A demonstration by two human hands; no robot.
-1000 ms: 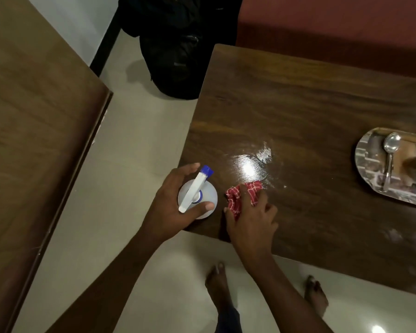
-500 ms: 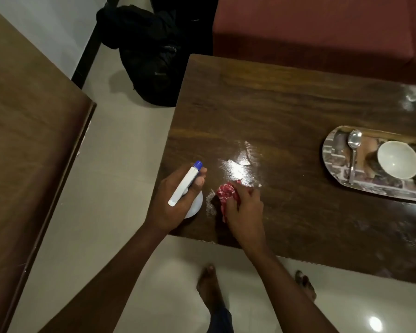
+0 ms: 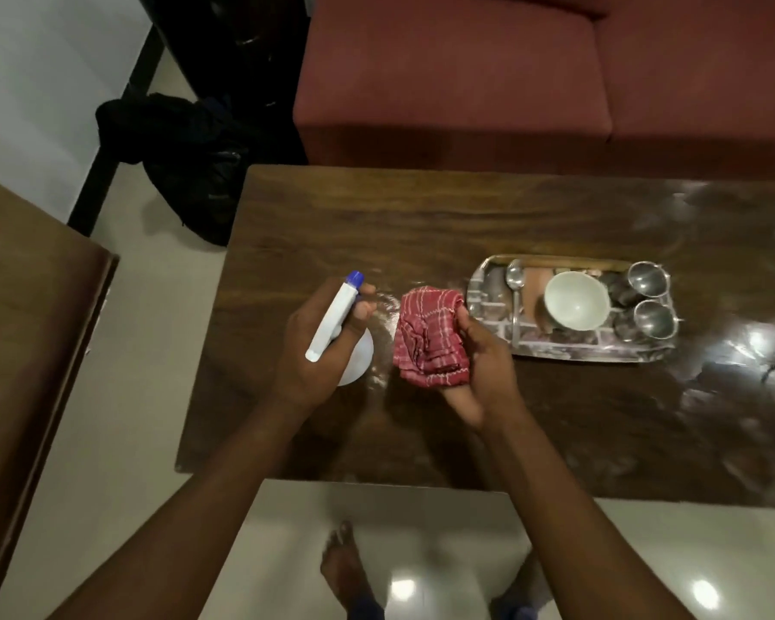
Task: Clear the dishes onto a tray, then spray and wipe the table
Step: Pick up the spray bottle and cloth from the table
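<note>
My left hand (image 3: 316, 351) grips a white spray bottle (image 3: 332, 322) with a blue nozzle tip, held over the dark wooden table (image 3: 421, 226). My right hand (image 3: 484, 364) holds a bunched red checked cloth (image 3: 428, 335) lifted above the tabletop, palm turned up. To the right stands a shiny metal tray (image 3: 564, 351) carrying a spoon (image 3: 514, 284), a white bowl (image 3: 576, 299) and two steel cups (image 3: 649, 302). Wet streaks shine on the table's right part.
A red sofa (image 3: 511, 82) runs behind the table. A black bag (image 3: 198, 163) lies on the floor at the back left. Another wooden surface (image 3: 28, 328) fills the left side. My bare feet (image 3: 345, 561) stand on glossy tile at the table's near edge.
My right hand has lifted the cloth off the table and turned it palm up. The left hand has raised the bottle. The view has shifted right, bringing the whole tray into sight.
</note>
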